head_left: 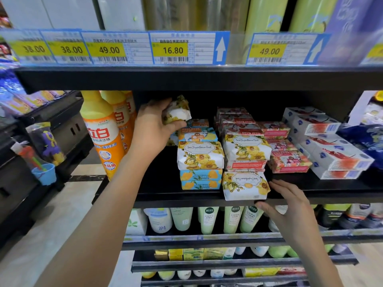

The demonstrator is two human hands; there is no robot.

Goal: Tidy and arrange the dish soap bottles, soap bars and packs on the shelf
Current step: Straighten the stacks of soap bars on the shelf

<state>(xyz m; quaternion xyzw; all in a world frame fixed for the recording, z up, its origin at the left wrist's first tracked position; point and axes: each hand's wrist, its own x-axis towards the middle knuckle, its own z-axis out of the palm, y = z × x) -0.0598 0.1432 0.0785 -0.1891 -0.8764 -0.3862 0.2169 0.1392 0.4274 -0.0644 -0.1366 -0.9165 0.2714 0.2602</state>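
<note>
Bracing w/ right hand (288, 206), fingers straight and spread, holding nothing, over front lip of black shop shelf (186, 196). Just left of it, white paper-wrapped soap bar w/ yellow flowers (244, 186), prob. about to be squared to the edge. Gripping another yellow-flowered paper-wrapped bar (178, 110) in left hand (153, 129), raised above rear stacks (200, 156), close under upper board (199, 79), so little headroom. Bare shelf below left hand, btw stacks and orange plastic dish soap bottles (103, 133): room to set down.
</note>
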